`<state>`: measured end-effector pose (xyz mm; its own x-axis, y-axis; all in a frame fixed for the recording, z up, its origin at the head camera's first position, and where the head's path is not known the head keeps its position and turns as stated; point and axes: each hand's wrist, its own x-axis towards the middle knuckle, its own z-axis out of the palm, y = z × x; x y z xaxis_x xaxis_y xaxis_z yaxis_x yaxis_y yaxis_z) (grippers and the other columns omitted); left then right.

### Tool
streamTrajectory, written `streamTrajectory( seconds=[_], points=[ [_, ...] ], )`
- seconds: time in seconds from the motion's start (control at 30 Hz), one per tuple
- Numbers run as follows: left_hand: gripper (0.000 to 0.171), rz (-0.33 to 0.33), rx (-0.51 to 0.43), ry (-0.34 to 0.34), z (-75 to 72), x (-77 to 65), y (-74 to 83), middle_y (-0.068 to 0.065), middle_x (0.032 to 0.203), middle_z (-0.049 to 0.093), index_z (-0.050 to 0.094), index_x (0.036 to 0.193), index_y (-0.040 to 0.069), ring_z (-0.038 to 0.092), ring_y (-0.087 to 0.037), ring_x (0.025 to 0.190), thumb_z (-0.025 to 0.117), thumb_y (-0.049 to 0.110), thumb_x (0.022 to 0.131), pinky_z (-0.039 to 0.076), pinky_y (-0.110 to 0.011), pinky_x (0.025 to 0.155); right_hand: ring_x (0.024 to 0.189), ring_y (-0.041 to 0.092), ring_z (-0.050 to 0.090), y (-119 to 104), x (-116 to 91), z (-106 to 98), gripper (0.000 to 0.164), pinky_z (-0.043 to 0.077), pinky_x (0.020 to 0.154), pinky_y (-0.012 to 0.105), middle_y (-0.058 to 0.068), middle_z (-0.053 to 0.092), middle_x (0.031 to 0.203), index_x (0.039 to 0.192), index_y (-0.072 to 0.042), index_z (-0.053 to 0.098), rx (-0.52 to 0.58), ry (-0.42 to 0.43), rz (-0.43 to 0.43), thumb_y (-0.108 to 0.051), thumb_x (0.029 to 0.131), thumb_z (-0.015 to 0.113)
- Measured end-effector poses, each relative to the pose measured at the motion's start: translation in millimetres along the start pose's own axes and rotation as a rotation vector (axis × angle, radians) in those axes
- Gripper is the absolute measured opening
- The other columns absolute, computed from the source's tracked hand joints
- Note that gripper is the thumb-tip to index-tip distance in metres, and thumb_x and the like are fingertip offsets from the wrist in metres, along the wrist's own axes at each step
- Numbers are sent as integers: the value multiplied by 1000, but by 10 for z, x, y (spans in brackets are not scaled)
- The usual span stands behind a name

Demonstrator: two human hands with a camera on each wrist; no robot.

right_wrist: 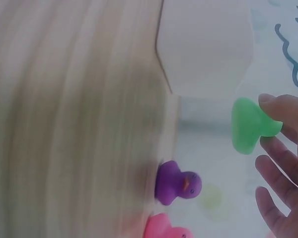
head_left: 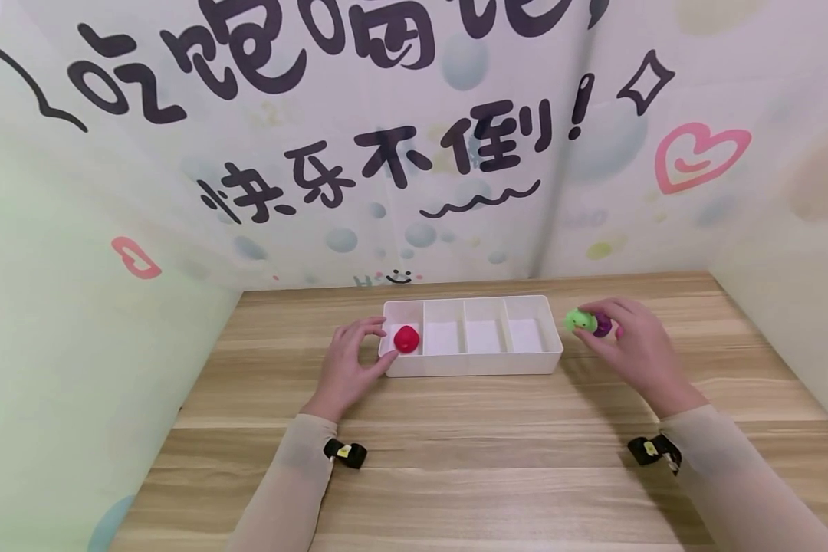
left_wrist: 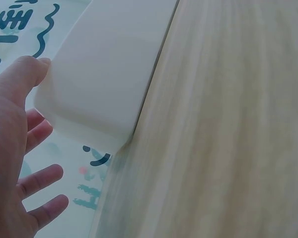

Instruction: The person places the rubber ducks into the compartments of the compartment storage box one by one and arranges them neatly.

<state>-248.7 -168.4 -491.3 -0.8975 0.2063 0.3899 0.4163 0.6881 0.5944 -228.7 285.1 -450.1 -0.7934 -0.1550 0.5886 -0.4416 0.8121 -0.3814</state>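
Note:
My left hand [head_left: 348,360] is at the left end of a white divided tray [head_left: 472,365], thumb at its front rim and fingers by the end wall. In the left wrist view the thumb and two fingers hold the tray's corner while the other fingers stand free. A red rubber duck [head_left: 406,339] sits in the leftmost compartment. To the right of the tray, my right hand [head_left: 635,345] pinches a green rubber duck [right_wrist: 247,126] between thumb and fingers, above the table.
A purple rubber duck [right_wrist: 175,183] and a pink rubber duck [right_wrist: 165,229] stand on the wooden table [head_left: 455,445] beyond the right hand. The patterned back wall [head_left: 303,253] rises behind the tray, with side walls at left and right.

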Motion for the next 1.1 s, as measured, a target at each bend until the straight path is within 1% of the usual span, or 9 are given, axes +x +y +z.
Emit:
streamTrajectory(
  seconds=[0.1,0.2,0.27,0.37,0.53,0.6,0.67,0.83,1.1],
  points=[
    [37,-4,0,-1,-5,-4,3,4,146,61,65,116,16,49,-28,131,78,39,91,43,-51,110,90,25,62,-54,34,19,35,42,76,23,9,74,100,108,-6,75,23,16,3,-9,77,91],
    [35,-20,5,-5,-8,-19,3,5,147,60,64,116,18,49,-28,132,78,40,91,43,-52,111,97,32,66,-107,75,49,36,49,82,36,10,74,102,109,-6,75,51,18,15,-8,76,91],
    [35,-31,9,-7,-9,-31,3,6,147,59,63,116,20,48,-27,132,78,40,91,43,-52,111,98,32,66,-147,105,68,37,51,83,43,10,74,103,110,-7,74,66,15,21,-7,77,90],
    [35,-36,5,-6,-11,-45,3,6,147,60,63,115,20,49,-27,132,78,40,91,43,-51,111,95,30,65,-202,144,101,35,50,82,42,10,74,102,109,-8,75,76,18,14,-8,78,90],
    [37,-18,-6,2,-11,-49,4,4,146,61,64,116,17,49,-29,131,79,38,91,43,-52,110,79,20,58,-301,187,171,33,44,70,26,7,74,99,110,-10,76,65,21,0,-13,80,89],
    [36,-12,-1,5,-11,-44,2,4,147,61,64,116,17,49,-28,131,78,39,91,43,-52,110,78,19,57,-333,205,207,34,44,66,23,6,74,100,111,-11,76,63,24,-4,-13,80,89],
    [36,-7,3,3,-9,-34,0,5,147,60,64,116,18,49,-28,131,78,40,91,43,-51,110,81,23,60,-359,224,246,35,46,69,25,6,74,101,111,-10,76,69,26,-13,-12,79,90],
    [36,-5,7,-4,-3,-13,0,5,147,60,64,116,19,49,-27,131,78,42,91,43,-51,109,93,31,65,-444,270,322,36,48,81,41,8,75,105,112,-8,75,93,10,-17,-13,79,90],
    [35,-7,9,-5,0,4,-21,6,147,59,63,116,20,49,-26,131,77,41,92,44,-51,110,102,30,64,-585,335,419,35,50,86,45,6,74,109,115,-12,74,121,-41,18,-16,83,87]
  ],
)
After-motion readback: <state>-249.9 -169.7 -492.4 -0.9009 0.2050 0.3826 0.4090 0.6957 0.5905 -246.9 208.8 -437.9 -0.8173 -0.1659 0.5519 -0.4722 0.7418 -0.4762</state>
